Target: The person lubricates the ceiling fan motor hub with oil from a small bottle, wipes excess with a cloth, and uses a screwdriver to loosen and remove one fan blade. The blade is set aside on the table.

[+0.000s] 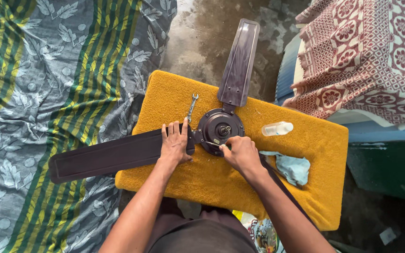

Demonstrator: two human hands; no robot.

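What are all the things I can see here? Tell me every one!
ceiling fan motor: one, dark brown, middle of the cushion
fan blades: three, dark brown; one to the left, one pointing up, one mostly hidden under the right arm
cushion: one, mustard yellow, under the fan
spanner: one, silver, on the cushion above the left hand
small bottle: one, clear, lying right of the motor
cloth: one, pale blue, crumpled by the right arm
bedsheet: one, grey leaf print with green and yellow stripes, left
patterned blanket: one, maroon and white, top right
left hand: pressing flat on the left blade
right hand: at the motor's edge, grip on a thin metal tool
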